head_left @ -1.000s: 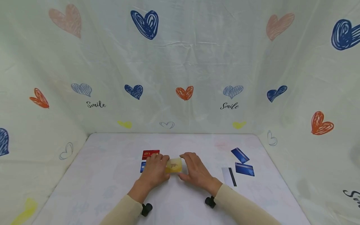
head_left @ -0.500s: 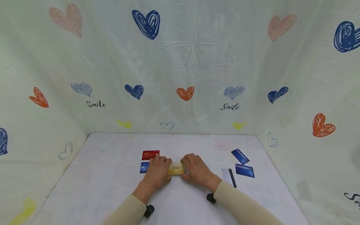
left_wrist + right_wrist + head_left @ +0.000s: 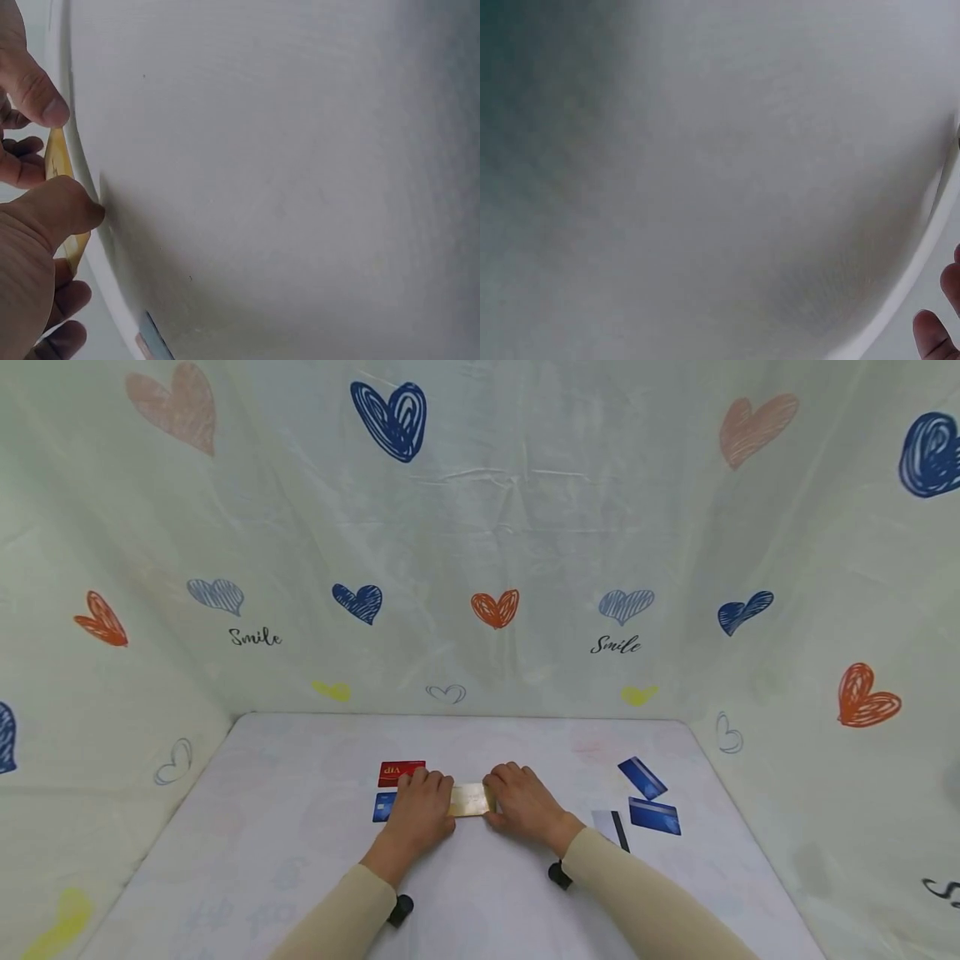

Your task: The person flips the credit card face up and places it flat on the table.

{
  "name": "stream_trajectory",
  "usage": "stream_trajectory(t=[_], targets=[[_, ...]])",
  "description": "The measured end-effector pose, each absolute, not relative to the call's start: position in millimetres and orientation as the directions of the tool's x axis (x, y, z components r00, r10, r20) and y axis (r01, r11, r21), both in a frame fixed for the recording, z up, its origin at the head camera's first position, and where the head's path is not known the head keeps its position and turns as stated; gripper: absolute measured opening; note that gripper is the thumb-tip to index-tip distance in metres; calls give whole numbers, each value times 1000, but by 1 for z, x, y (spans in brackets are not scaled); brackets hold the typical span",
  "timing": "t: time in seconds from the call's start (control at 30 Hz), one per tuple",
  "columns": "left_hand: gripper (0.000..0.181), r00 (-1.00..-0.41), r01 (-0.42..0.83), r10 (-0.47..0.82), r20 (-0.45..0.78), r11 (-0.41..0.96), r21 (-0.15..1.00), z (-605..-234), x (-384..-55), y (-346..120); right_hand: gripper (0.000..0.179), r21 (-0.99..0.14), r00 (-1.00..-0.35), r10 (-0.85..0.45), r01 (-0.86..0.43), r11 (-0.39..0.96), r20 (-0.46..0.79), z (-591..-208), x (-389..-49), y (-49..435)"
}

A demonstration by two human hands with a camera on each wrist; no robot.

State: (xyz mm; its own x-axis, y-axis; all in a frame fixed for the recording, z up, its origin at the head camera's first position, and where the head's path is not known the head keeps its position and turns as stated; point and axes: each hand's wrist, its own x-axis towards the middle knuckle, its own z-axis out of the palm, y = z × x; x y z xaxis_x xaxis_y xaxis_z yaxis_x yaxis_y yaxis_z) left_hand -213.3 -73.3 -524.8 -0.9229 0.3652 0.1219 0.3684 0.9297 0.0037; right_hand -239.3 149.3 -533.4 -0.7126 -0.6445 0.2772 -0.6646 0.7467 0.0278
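A yellow-gold plastic card point(image 3: 470, 800) is held between both hands over the middle of the white table, its face shiny with reflected light. My left hand point(image 3: 420, 810) pinches its left end, with the thumb on the near edge and the fingers on the far edge. At the right end, my right hand point(image 3: 528, 804) grips it in the same way. The left wrist view shows the card point(image 3: 56, 156) edge-on between the two hands. Only a few right-hand fingertips point(image 3: 932, 334) enter the right wrist view, and the card is outside it.
Behind and beside the left hand lie a red VIP card point(image 3: 399, 772) and a partly covered blue card point(image 3: 384, 806). On the right are two blue cards point(image 3: 642, 777) and a pale card with a black stripe point(image 3: 609, 827). A heart-printed curtain point(image 3: 540, 543) surrounds the table.
The right hand has closed from a spread pose onto the card's right end. The card has tilted, and its printed face now shows glare. The loose cards stay put.
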Motion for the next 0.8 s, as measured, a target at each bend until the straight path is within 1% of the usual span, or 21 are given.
stream_trajectory(t=[0.17,0.37,0.47,0.57,0.67,0.8], targets=[[69,-929,357,354,110,934,10,-525,-215,-72,46,30,-725,-641,-656,754,253,-535,-241,148],[61,-939,343,341,47,939,42,-521,-204,-64,51,30,-777,-608,-612,790,163,-534,-234,145],[56,-926,378,377,17,924,52,-521,-191,-58,51,52,-768,-624,-624,779,144,-532,-223,146],[54,-906,422,424,-17,904,68,-518,-177,-52,51,86,-740,-663,-657,749,114,-530,-210,149],[61,-891,436,446,-81,893,111,-519,-169,-48,52,102,-733,-678,-671,734,57,-531,-201,151],[79,-883,419,442,-157,893,163,-526,-169,-48,55,92,-742,-671,-668,738,-4,-534,-199,151]])
